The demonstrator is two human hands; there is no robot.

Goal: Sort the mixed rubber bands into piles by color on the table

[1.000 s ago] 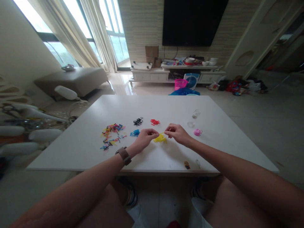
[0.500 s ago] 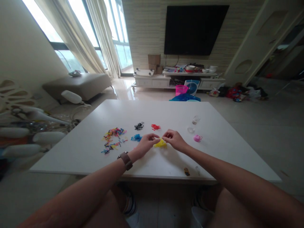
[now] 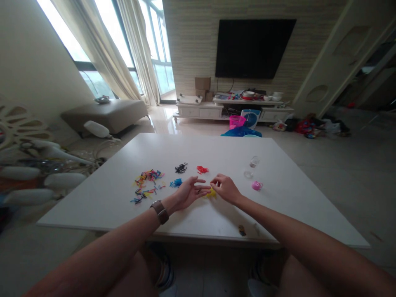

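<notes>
My left hand (image 3: 189, 194) is turned partly palm up over the white table, its fingers stretched out and apart. A small dark spot shows on its fingers; I cannot tell what it is. My right hand (image 3: 225, 188) faces it, thumb and fingertips pinched together; anything between them is too small to name. Below the fingertips lies a pile of yellow rubber bands (image 3: 211, 193), partly hidden by the hands. Blue rubber bands (image 3: 176, 183) lie just beyond my left wrist. Farther back are heaps of black rubber bands (image 3: 181, 168) and red rubber bands (image 3: 202, 169).
Mixed coloured rubber bands (image 3: 149, 177) spread over the left of the white table (image 3: 297, 206). On the right stand a clear cup (image 3: 254, 161), a clear round piece (image 3: 248, 175) and a small pink object (image 3: 256, 185). A small yellow-brown figure (image 3: 241, 230) lies by the near edge.
My left hand has turned more palm up and its fingers have spread from their earlier near-pinch. My right hand stays pinched near the yellow pile. The view has tilted slightly upward.
</notes>
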